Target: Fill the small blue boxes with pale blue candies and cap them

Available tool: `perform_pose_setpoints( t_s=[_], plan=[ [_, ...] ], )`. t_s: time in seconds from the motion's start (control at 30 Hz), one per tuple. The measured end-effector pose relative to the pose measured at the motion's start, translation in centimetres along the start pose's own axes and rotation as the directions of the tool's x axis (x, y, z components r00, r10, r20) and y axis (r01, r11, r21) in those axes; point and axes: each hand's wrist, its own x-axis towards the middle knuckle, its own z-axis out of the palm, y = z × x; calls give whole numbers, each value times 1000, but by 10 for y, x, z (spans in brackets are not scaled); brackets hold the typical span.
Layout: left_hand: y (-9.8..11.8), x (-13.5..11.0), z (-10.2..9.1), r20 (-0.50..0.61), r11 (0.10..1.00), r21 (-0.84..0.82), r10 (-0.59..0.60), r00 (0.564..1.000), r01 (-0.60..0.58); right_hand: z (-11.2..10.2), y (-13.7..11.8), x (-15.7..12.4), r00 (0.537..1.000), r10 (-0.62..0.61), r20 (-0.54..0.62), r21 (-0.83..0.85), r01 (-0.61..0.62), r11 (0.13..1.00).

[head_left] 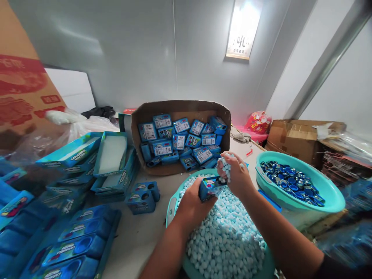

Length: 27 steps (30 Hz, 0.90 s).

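My left hand (194, 205) grips a small blue candy box (211, 187) over a teal basin (171, 209) heaped with pale blue candies (226, 240). My right hand (236, 173) is cupped around a handful of the same candies just above the box's open end. Both hands hover over the far side of the basin.
A cardboard box (180, 110) behind the basin holds several filled blue boxes. A second teal basin (302, 193) at the right holds dark blue caps. Blue display cartons (113, 159) and stacked blue boxes (75, 240) crowd the left. Brown cartons (299, 139) stand far right.
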Motion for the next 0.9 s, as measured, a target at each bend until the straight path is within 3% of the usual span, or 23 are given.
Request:
perform_pose_setpoints(
  t_s=[0.27, 0.57, 0.9],
  plan=[
    [9, -1, -6, 63, 997, 74, -38, 997, 33, 0, 5, 1, 997, -10, -82, -62, 5, 998],
    [3, -1, -6, 52, 998, -13, 67, 996, -67, -3, 10, -2, 997, -43, -64, -127, 34, 991],
    [1, -1, -6, 59, 996, -54, 73, 996, -70, -4, 8, -6, 1000, -23, 11, -100, 24, 995]
  ],
)
